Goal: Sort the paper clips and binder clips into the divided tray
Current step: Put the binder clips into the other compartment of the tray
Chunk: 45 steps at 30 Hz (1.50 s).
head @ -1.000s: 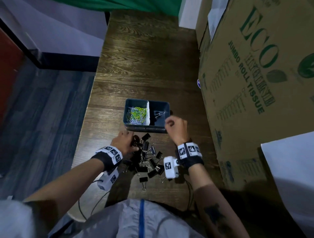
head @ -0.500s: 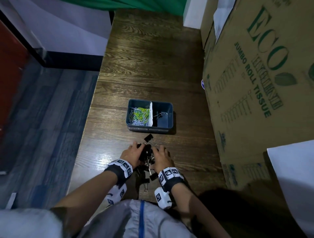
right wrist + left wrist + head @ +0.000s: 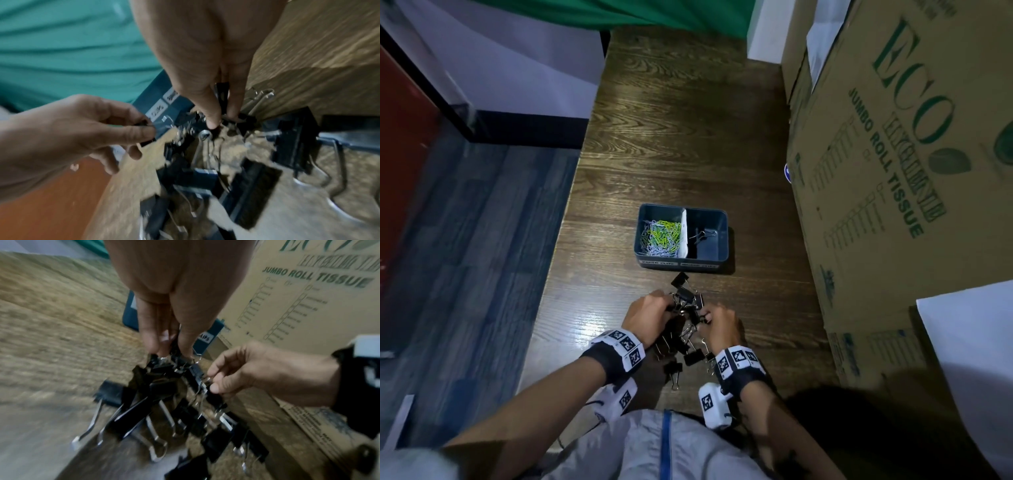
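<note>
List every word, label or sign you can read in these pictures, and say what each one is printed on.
"ECO": cardboard box, large green letters.
"JUMBO ROLL TISSUE": same box, below it.
Outlined word between those two lines: cannot be read for certain.
"...LIPS": end of a white label on the front of the tray; its two labels are otherwise too blurred.
Small print on the box: too small.
Wristband squares: patterns, not words.

surface: dark wood-grain table (image 3: pixel 681 113) | on it: blue divided tray (image 3: pixel 681 264); heap of black binder clips (image 3: pixel 685 329) just before tray; cardboard box (image 3: pixel 893 171) along right edge
</note>
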Motion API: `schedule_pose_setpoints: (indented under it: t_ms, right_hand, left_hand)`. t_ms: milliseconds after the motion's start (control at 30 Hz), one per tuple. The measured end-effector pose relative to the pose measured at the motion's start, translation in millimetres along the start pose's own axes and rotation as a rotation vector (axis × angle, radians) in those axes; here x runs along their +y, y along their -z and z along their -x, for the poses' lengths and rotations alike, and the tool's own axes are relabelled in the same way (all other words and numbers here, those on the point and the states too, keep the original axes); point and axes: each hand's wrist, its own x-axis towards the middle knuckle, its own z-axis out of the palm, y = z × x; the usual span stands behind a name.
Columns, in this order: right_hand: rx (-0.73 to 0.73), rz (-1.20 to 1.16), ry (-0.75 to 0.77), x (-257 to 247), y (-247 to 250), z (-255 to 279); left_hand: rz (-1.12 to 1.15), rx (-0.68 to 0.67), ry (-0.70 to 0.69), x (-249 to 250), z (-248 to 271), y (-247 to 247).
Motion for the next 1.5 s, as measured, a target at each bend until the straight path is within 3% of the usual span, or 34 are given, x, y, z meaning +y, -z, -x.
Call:
schedule_pose_setpoints:
  t_ms: [100,200,333,433,500,600,700,767,867,967,1033,1200,1333,1500]
  right_hand:
    - [0.033,-0.094,-0.046,2.7,10.1,-2.9]
    - [0.079,-0.19,-0.039,-6.5,28.5,-7.3]
    - [0.261,-0.301,0.134,-35.7,75.0,-21.3]
    - [0.423,-0.373,0.26,-62.5,116.1,-39.7]
    - [0.445,-0.408,0.325,-74.2,135.3,-52.3]
    - [0.398,-0.449,0.356,-77.2,150.8,-61.2]
    - [0.379,-0.445,0.302,-61.3,147.8,-54.3]
    - [0.267,-0.377,0.21,-43.5,131.5,-44.8]
    - [-0.056,-0.182,0.026,-12.1,91.0,-29.3]
    - [-0.348,0.024,-0.055,11.8,48.7,-13.3]
    - [-0.414,0.154,-0.013,17.0,26.9,-5.3]
    - [-0.359,0.3,0.112,9.4,0.8,0.8]
    - [-0.276,0.263,0.17,8.5,-1.8,-1.6]
    - [-0.211,0.171,0.133,12.6,-0.6,-4.6]
  left_hand:
    - [-0.006,0.145,-0.083,19.8,-11.4,32.2]
    - [0.13,0.244,-0.1,42.7,-40.8,68.4]
    - [0.296,0.358,-0.091,65.0,-71.6,105.5]
    - [0.205,0.456,-0.06,66.4,-69.9,102.3]
    - [0.125,0.361,0.006,57.9,-62.6,80.4]
    - [0.009,0.057,0.1,38.2,-55.7,41.7]
    - [-0.159,-0.121,0.004,16.7,-52.0,13.5]
    - [-0.253,-0.203,-0.078,6.2,-50.9,0.1]
    - [-0.317,-0.303,-0.099,-3.4,-49.6,-13.4]
    - [-0.372,-0.342,-0.125,-4.5,-47.1,-19.1]
    - [-0.412,-0.304,-0.152,-1.5,-45.1,-21.4]
    - [-0.576,-0.187,-0.097,3.7,-39.5,-26.3]
    - [-0.386,-0.287,-0.036,0.9,-34.9,-31.9]
    - [-0.291,-0.269,0.07,3.7,-29.7,-32.6]
